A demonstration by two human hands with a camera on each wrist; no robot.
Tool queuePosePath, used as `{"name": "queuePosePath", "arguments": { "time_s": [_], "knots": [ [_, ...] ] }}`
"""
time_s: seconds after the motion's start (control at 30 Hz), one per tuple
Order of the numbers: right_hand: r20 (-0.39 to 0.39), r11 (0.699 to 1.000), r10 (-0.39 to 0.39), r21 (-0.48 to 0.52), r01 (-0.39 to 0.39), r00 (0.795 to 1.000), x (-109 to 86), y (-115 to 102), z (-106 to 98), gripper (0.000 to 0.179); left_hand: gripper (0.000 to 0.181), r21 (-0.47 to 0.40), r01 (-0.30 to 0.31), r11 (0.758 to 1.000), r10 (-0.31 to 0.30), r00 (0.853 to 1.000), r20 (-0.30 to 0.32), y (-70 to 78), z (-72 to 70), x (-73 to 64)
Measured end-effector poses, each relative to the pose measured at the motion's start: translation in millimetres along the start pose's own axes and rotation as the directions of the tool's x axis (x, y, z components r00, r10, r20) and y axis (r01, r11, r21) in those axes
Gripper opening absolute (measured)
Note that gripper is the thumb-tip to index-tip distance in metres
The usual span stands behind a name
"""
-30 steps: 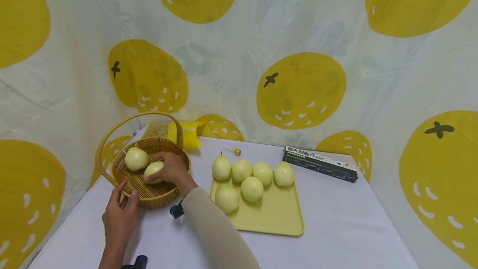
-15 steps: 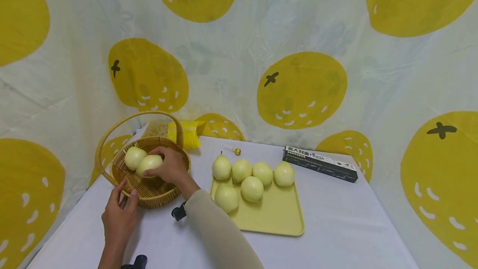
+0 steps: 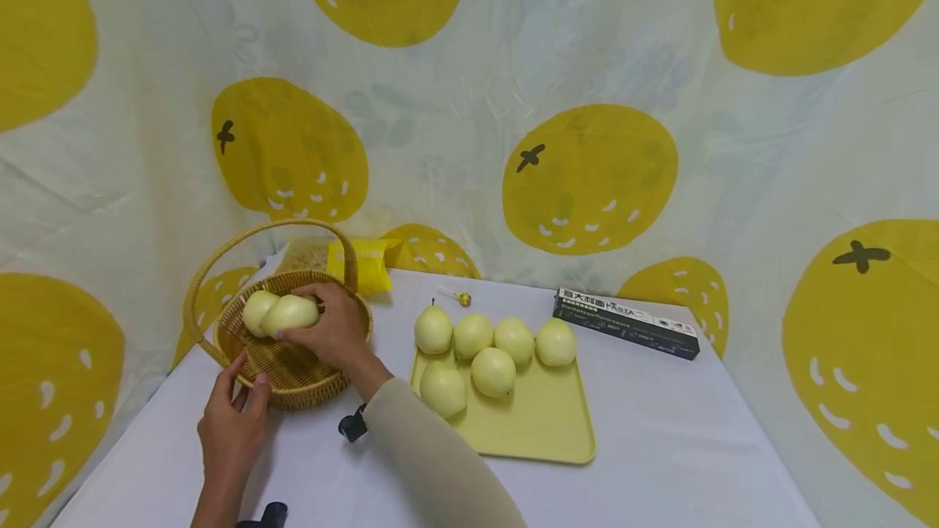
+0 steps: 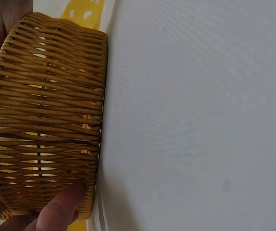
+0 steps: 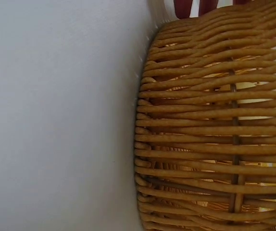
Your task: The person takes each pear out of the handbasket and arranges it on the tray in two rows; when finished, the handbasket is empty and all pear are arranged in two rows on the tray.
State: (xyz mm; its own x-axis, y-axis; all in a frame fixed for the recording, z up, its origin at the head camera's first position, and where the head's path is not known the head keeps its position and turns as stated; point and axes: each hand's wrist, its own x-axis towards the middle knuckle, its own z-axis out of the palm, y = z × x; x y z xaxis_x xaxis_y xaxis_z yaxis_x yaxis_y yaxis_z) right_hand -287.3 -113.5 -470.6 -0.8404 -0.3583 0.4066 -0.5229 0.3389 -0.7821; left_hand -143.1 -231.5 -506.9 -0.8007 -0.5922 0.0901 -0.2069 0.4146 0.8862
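A wicker basket (image 3: pixel 308 398) with a tall arched handle stands at the left of the table. My right hand (image 3: pixel 333 328) reaches over its near right side and grips a pale yellow-green pear (image 3: pixel 292 314) inside, thumb and fingers on either side. This pear overlaps a second pear (image 3: pixel 257 312) at the basket's left. My left hand (image 3: pixel 233 426) holds the basket's near left side; in the left wrist view its thumb (image 4: pixel 61 207) lies on the outer weave while other fingers sit by the rim. In the right wrist view, basket weave hides the right hand.
Right of the basket, a yellow tray (image 3: pixel 531 430) holds several pears (image 3: pixel 494 372). A lollipop (image 3: pixel 462 298) lies behind it, with a black pasta box (image 3: pixel 626 323) at the back right. A yellow packet (image 3: pixel 370 263) is behind the basket. A fruit-print curtain (image 3: pixel 455 129) backs the table.
My right hand has moved the gripped pear left and slightly up inside the basket, until it overlaps the other pear in view. The left hand has stayed in place on the basket.
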Motion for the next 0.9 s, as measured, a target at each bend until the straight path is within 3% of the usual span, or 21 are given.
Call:
{"name": "queuePosePath", "arguments": {
  "time_s": [0.23, 0.33, 0.5, 0.63, 0.9],
  "knots": [
    [-0.108, 0.997, -0.067, -0.040, 0.063, 0.992, -3.9, 0.9, -1.4, 0.061, 0.062, -0.002, 0.011, 1.000, -0.011, 1.000, 0.001, -1.8, 3.3, 0.2],
    [-0.136, 0.998, -0.058, -0.031, 0.054, 0.989, -7.7, 1.2, -2.1, 0.061, 0.062, -0.002, 0.021, 1.000, -0.021, 1.000, 0.006, -2.3, 4.1, -0.3],
    [-0.160, 0.994, 0.018, 0.108, -0.001, 0.987, -18.6, -8.0, -7.1, 0.062, 0.062, 0.010, 0.038, 0.999, -0.038, 0.999, 0.007, -3.5, 3.0, -1.8],
    [-0.179, 0.971, 0.100, 0.231, -0.057, 0.979, -28.2, -20.3, -17.1, 0.062, 0.062, 0.006, 0.033, 0.999, -0.033, 0.999, 0.007, -3.3, 1.6, -0.7],
    [-0.201, 0.962, 0.140, 0.258, -0.085, 0.969, -44.5, -39.9, -46.1, 0.061, 0.063, 0.009, 0.023, 1.000, -0.023, 1.000, 0.009, -2.0, -1.9, 1.8]
  ]
}}
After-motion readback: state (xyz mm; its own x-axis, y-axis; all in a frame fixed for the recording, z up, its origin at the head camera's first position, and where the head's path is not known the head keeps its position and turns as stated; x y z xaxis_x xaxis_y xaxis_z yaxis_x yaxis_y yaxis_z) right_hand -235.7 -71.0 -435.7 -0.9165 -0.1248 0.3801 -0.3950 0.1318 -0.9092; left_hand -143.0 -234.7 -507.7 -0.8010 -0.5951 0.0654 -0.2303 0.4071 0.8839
